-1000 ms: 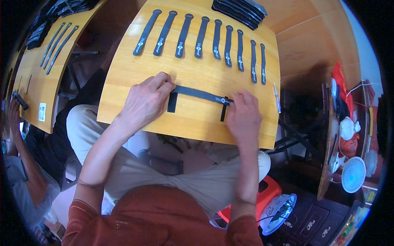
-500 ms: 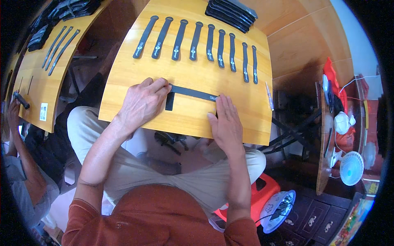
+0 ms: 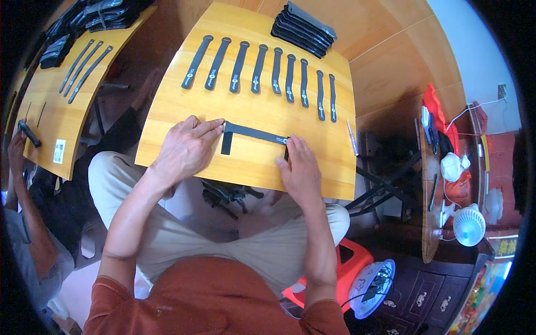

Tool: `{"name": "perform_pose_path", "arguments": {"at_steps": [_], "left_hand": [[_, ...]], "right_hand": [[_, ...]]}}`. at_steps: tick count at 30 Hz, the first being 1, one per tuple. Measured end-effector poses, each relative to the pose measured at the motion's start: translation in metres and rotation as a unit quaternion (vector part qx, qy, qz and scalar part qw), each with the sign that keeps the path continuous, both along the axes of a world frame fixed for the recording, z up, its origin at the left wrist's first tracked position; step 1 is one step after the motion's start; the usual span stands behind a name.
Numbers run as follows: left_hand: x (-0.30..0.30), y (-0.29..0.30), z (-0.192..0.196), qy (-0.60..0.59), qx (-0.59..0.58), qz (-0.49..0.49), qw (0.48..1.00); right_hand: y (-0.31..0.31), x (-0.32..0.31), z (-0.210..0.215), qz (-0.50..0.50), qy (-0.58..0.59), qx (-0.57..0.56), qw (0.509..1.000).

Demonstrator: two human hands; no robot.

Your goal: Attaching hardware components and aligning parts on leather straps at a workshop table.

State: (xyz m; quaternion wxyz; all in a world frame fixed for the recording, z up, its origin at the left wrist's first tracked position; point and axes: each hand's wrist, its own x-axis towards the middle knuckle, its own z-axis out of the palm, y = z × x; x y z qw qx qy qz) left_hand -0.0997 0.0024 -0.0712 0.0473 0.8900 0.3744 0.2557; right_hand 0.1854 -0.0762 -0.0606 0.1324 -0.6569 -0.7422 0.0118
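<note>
A black strap (image 3: pixel 254 133) with a small light printed mark lies across the wooden table in front of me. Toward me from its left end runs a short black section (image 3: pixel 226 143); another dark bit shows beside my right thumb. My left hand (image 3: pixel 192 146) is closed at the strap's left end, fingertips pressed together on its corner. Flat over the right end rests my right hand (image 3: pixel 301 167), fingers stretched out and thumb apart. What lies beneath its fingers is hidden. Beyond the hands, several similar black straps (image 3: pixel 238 67) are laid in a row.
A stack of black straps (image 3: pixel 304 29) sits at the table's far edge. By the right edge lies a thin pen-like tool (image 3: pixel 352 137). To the left, another person's hand (image 3: pixel 17 149) holds a dark object at a second table (image 3: pixel 47 125). A small fan (image 3: pixel 469 226) stands at right.
The head view has shifted slightly, moving the table in the picture. My left fingers look straighter at the strap's end. Both hands stay at the strap's two ends.
</note>
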Motion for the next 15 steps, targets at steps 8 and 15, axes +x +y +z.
{"name": "perform_pose_path", "arguments": {"at_steps": [8, 15], "left_hand": [[-0.003, -0.003, 0.009, -0.009, -0.029, -0.033, 0.999], [-0.008, -0.003, 0.006, -0.026, -0.054, -0.025, 0.998]], "right_hand": [[0.06, 0.046, 0.013, -0.144, -0.051, 0.136, 0.979], [0.102, 0.063, 0.007, -0.228, -0.075, 0.06, 0.969]]}}
